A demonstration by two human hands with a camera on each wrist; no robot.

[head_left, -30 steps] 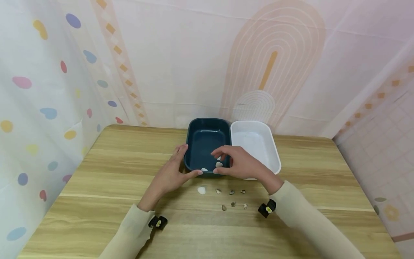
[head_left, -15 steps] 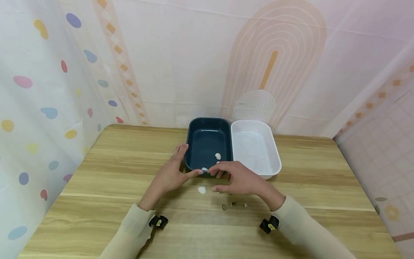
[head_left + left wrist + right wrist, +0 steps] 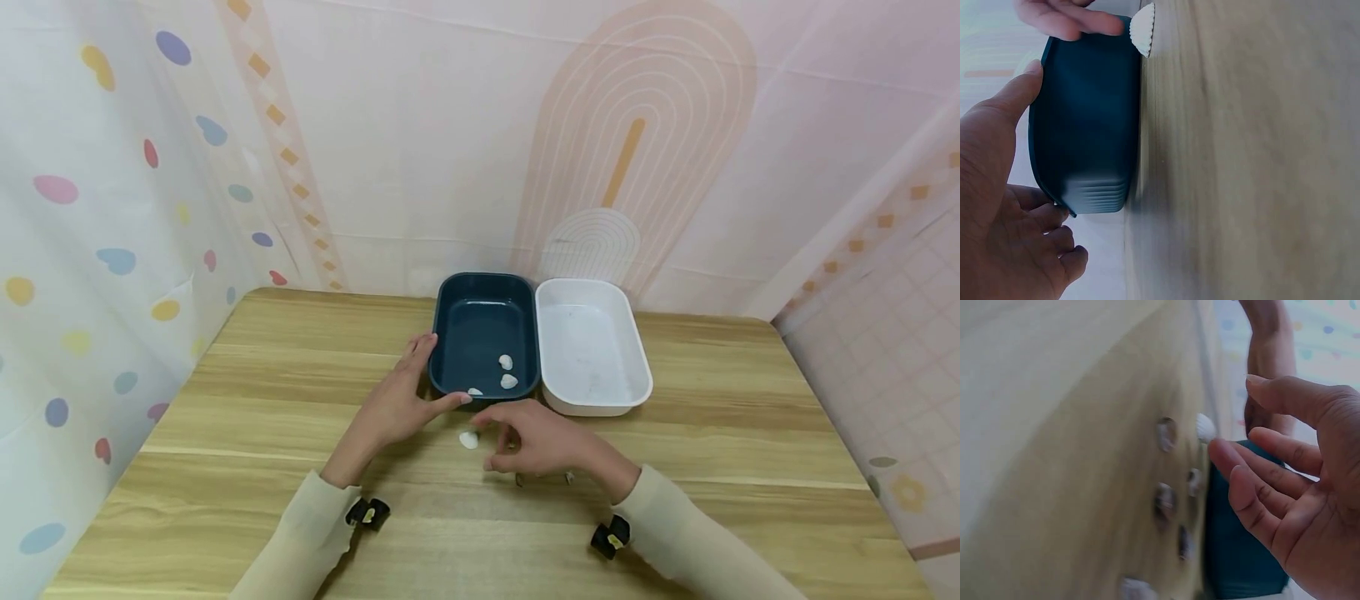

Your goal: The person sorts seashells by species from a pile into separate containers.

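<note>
Three shells (image 3: 507, 372) in blue tray (image 3: 453, 297) | no legible writing | right hand (image 3: 542, 440) over white shell (image 3: 468, 440)

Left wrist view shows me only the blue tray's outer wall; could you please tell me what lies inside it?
Observer: Three white shells lie in the blue tray, near its front wall.
Operator: Thank you. Is the right hand holding anything?
Observer: No, the right hand holds nothing; its fingers hang relaxed above small dark shells in front of the tray.
</note>
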